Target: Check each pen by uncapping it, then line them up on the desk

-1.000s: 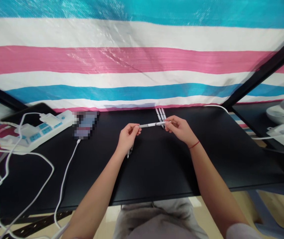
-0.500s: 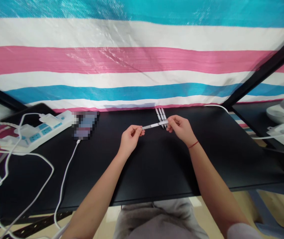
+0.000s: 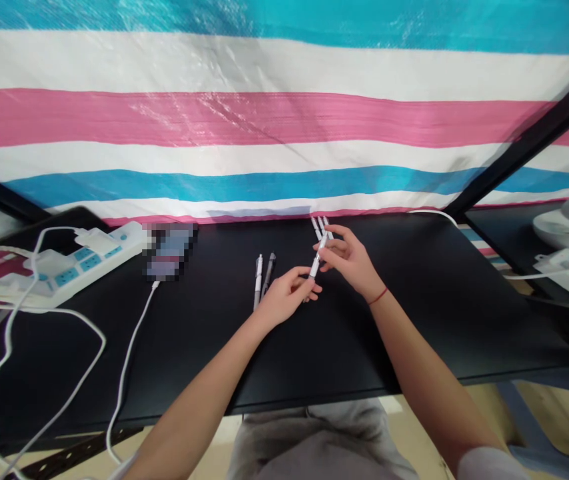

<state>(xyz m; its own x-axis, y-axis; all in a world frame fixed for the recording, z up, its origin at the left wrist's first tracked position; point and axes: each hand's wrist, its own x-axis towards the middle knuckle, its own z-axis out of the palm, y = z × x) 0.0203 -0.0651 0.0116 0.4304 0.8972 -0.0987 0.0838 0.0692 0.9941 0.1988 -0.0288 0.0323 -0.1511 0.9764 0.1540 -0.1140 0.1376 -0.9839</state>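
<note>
White pen (image 3: 318, 259) pinched betw. right hand (image 3: 348, 261) & left hand (image 3: 284, 301) fingertips, above black desk (image 3: 414, 313).

Black table (image 3: 464, 320) against pink, white, blue striped tarp (image 3: 264, 120).

Black table (image 3: 414, 320) with pens (image 3: 262, 278), power strip (image 3: 72, 263)

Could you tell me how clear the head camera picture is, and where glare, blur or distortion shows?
Head view: evenly lit and mostly sharp; the tarp shows glare in its shiny creases; a patch beside the power strip is pixelated; the wide lens bends the table edge and stretches the forearms; the pen between the left hand and right hand is small, its details unclear.
</note>
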